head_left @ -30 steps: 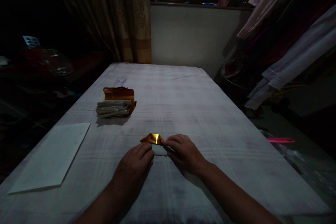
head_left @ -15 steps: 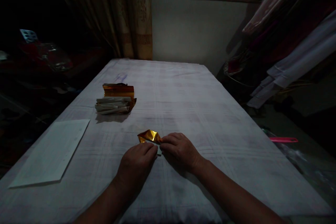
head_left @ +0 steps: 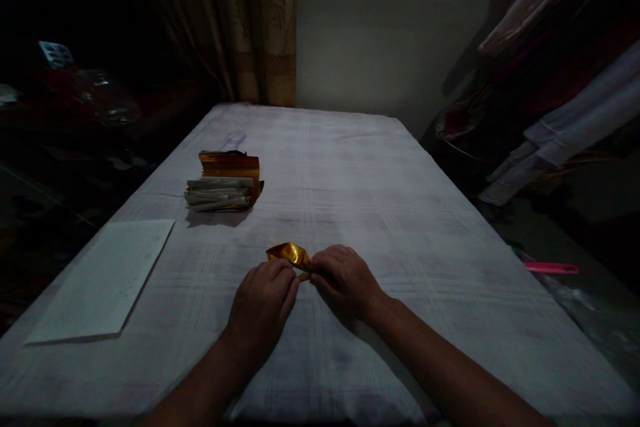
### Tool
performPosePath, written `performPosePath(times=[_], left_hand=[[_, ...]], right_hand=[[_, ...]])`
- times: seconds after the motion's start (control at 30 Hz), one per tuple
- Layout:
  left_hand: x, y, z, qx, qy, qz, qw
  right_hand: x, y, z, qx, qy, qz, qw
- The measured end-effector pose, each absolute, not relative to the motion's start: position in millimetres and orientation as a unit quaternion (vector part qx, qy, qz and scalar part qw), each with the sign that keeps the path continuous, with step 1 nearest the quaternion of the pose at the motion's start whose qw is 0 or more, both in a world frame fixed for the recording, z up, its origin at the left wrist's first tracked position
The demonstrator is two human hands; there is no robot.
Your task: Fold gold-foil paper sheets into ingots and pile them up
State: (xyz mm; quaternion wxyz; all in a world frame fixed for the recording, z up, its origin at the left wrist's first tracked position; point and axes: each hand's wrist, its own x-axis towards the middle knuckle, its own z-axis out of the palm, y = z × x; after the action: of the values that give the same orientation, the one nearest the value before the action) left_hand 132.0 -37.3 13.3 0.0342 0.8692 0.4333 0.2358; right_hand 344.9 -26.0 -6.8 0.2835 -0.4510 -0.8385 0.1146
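A small folded piece of gold foil paper (head_left: 291, 253) lies on the cloth-covered table between my hands, its shiny raised part facing away from me. My left hand (head_left: 265, 293) is closed on its near left side, thumb and fingers pressed on the fold. Pinching the right end is my right hand (head_left: 345, 279), its fingertips close to the left thumb. The fingers hide much of the near edge. Farther off to the left sits a stack of folded gold foil papers (head_left: 223, 190), pale backs outward.
A white sheet (head_left: 103, 280) lies at the table's left. The tablecloth (head_left: 350, 173) is pale and checked. Clothes (head_left: 565, 127) hang at the right, and a pink handle (head_left: 553, 268) shows beyond the right edge. A curtain (head_left: 255, 27) hangs behind.
The near pale flap of the gold foil paper now looks narrower and shows gold between my fingertips. Both hands keep their hold; the whole view has shifted slightly.
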Motion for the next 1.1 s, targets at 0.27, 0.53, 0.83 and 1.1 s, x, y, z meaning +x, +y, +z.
performPosePath(times=[0.27, 0.53, 0.83, 1.1], left_hand=[[132.3, -35.4, 7.9, 0.87, 0.416, 0.263, -0.015], [128.8, -37.4, 8.6, 0.89, 0.374, 0.261, -0.003], [129.3, -35.6, 10.5, 0.891, 0.368, 0.266, 0.002], [128.6, -36.6, 9.2, 0.891, 0.369, 0.263, 0.014]], right_hand=[[341.3, -27.6, -6.9, -0.466, -0.826, 0.117, 0.295], [337.5, -27.5, -6.8, -0.475, -0.819, 0.106, 0.303], [341.7, -35.4, -8.6, -0.422, -0.844, 0.052, 0.327], [341.8, -43.4, -4.1, -0.417, -0.861, 0.016, 0.293]])
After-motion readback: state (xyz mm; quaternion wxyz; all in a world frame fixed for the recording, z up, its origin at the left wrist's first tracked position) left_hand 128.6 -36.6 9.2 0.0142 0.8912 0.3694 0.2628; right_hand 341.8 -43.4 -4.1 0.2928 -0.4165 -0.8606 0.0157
